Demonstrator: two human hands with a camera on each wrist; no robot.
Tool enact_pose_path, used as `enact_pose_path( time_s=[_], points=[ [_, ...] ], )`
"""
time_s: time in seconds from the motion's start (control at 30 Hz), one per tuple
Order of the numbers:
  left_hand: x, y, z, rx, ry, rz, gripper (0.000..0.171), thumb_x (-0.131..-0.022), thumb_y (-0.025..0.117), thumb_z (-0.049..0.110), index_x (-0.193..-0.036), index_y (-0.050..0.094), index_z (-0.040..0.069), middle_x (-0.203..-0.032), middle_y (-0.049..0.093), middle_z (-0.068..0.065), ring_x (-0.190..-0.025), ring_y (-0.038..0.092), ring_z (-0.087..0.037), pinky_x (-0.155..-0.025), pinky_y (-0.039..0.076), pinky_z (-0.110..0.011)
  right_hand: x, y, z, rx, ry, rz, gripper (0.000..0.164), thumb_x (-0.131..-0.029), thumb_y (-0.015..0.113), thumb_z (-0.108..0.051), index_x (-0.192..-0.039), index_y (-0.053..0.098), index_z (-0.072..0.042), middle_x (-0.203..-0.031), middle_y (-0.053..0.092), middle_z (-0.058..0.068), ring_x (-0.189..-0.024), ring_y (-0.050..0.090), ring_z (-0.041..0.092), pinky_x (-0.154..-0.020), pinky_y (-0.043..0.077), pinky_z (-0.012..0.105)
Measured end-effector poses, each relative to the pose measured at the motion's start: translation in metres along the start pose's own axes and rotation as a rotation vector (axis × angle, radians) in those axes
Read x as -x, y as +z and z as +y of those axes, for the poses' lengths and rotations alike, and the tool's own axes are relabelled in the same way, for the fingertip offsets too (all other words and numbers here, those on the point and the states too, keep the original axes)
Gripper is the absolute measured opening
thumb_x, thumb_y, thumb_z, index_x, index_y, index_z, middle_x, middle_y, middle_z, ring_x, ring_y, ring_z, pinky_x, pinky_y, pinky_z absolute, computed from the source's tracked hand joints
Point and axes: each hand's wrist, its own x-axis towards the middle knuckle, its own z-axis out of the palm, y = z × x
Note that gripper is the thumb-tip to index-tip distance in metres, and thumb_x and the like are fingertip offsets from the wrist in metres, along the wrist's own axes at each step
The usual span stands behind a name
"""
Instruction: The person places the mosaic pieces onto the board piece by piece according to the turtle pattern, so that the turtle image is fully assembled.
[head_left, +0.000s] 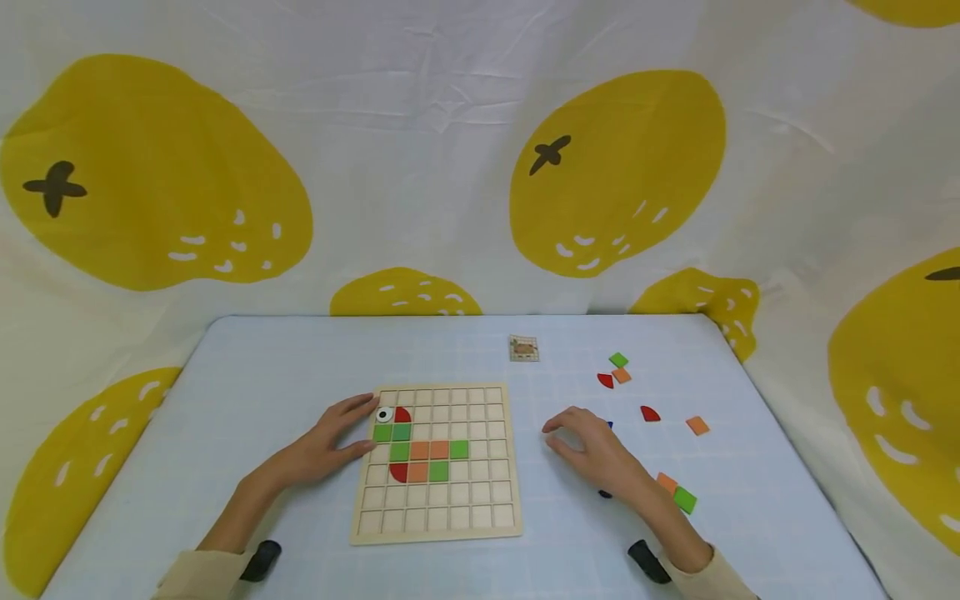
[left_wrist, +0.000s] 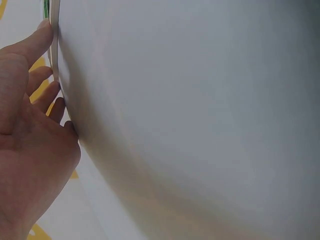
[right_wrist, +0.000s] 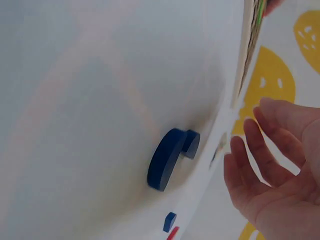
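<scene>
A square wooden grid board (head_left: 480,508) lies flat on the table. In its left part sit green, orange and red tiles and a round eye piece (head_left: 384,414). My left hand (head_left: 322,446) touches the board's left edge with thumb and fingers extended; the left wrist view shows the fingertips at the rim. Right of the board, my right hand (head_left: 596,454) is held above the table, fingers loosely bent and holding nothing. Near it in the right wrist view are a curved dark blue piece (right_wrist: 165,162), another blue piece (right_wrist: 191,145) and a small blue piece (right_wrist: 170,221).
Loose red, green and orange tiles lie to the right, among them a red quarter-round (head_left: 650,413), an orange square (head_left: 697,426) and a green square (head_left: 685,500). A small picture card (head_left: 523,348) lies behind the board. Lemon-printed cloth (head_left: 442,200) hangs behind the table.
</scene>
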Motion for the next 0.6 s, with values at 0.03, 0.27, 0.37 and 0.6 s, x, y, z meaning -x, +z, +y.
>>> enact_pose_path(
  time_s=[0.03, 0.27, 0.37, 0.6],
  points=[
    [0.000, 0.000, 0.000, 0.002, 0.000, 0.000, 0.072, -0.100, 0.069, 0.032, -0.159, 0.037, 0.004, -0.163, 0.026, -0.022, -0.148, 0.022, -0.048, -0.113, 0.026, -0.071, 0.002, -0.002, 0.002, 0.001, 0.010, 0.002, 0.015, -0.095, 0.074, -0.010, -0.110, 0.074, -0.014, -0.107, 0.068, -0.008, -0.106, 0.064, 0.018, -0.094, 0.054, 0.044],
    [0.000, -0.001, 0.003, 0.004, -0.002, -0.001, 0.072, -0.100, 0.070, 0.030, -0.158, 0.037, 0.002, -0.163, 0.026, -0.023, -0.148, 0.021, -0.049, -0.113, 0.026, -0.071, 0.017, -0.016, 0.013, 0.021, 0.050, 0.028, 0.017, -0.094, 0.077, -0.011, -0.110, 0.074, -0.013, -0.108, 0.069, -0.007, -0.105, 0.065, 0.019, -0.093, 0.055, 0.045],
    [0.000, -0.002, 0.004, 0.006, -0.003, -0.001, 0.072, -0.100, 0.069, 0.032, -0.158, 0.037, 0.003, -0.163, 0.026, -0.023, -0.148, 0.022, -0.049, -0.113, 0.026, -0.071, 0.024, -0.021, 0.017, 0.039, 0.065, 0.033, 0.017, -0.093, 0.077, -0.011, -0.110, 0.074, -0.014, -0.108, 0.068, -0.007, -0.106, 0.064, 0.019, -0.093, 0.055, 0.045],
    [0.000, -0.001, 0.002, 0.006, -0.007, -0.004, 0.073, -0.100, 0.069, 0.033, -0.159, 0.037, 0.004, -0.163, 0.026, -0.022, -0.148, 0.021, -0.049, -0.113, 0.026, -0.072, 0.039, -0.029, 0.029, 0.079, 0.118, 0.031, 0.024, -0.092, 0.079, -0.013, -0.115, 0.074, -0.015, -0.111, 0.068, -0.006, -0.107, 0.064, 0.018, -0.094, 0.056, 0.045]
  ],
)
